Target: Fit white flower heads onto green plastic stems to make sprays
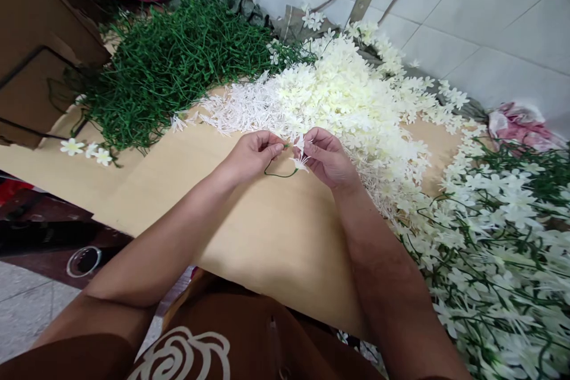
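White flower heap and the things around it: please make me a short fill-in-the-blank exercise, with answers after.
Between the left hand and the right hand loops a thin stem coloured ____.
In the picture, the green heap lies to the ____ of the white flower heap.
The wall is covered with ____.

Missing words: green; left; tiles.

Left hand (258, 157): thumb and fingertips pinching green stem (279, 176). Right hand (328, 159): fingers at white stamen piece (299, 143), near left fingertips. Second white stamen piece (301, 162) on stem, between hands. Beyond hands: green stem pile (178, 59), left; white petal pile (342, 83), right. Cardboard surface (276, 231) beneath.
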`<action>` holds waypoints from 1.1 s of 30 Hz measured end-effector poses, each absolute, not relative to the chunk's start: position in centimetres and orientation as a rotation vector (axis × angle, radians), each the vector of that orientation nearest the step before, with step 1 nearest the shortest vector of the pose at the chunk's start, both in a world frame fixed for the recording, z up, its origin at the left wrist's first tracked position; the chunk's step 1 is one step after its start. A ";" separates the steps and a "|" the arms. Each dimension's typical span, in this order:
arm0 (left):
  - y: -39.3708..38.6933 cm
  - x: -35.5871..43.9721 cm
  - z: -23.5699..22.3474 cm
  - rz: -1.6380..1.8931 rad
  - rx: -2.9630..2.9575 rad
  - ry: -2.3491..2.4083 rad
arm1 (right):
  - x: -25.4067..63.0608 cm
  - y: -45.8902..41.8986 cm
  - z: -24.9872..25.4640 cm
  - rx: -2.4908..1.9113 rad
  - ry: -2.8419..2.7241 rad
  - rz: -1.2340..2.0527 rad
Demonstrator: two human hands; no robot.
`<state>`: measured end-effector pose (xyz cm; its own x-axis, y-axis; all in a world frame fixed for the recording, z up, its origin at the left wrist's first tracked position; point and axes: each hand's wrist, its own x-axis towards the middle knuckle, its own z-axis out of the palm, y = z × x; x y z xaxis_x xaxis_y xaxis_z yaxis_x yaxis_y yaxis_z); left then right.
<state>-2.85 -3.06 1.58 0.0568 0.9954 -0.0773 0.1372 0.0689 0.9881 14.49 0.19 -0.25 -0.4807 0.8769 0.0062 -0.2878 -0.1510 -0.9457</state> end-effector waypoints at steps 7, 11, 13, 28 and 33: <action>-2.7 -2.7 0.0 1.032 1.141 1.234 | 14.3 0.7 -1.2 -0.855 -1.250 1.710; -2.6 -2.9 -0.4 1.013 1.111 1.210 | 14.1 0.8 -1.4 -0.896 -1.306 1.670; -2.5 -3.0 -0.5 1.005 1.103 1.209 | 14.0 0.7 -1.4 -0.897 -1.335 1.631; -1.9 -3.3 -0.6 0.929 1.197 1.332 | 13.4 -0.4 -2.1 -1.057 -1.576 1.360; -1.8 -3.3 -0.4 0.855 1.246 1.335 | 13.2 -0.4 -2.2 -1.062 -1.566 1.328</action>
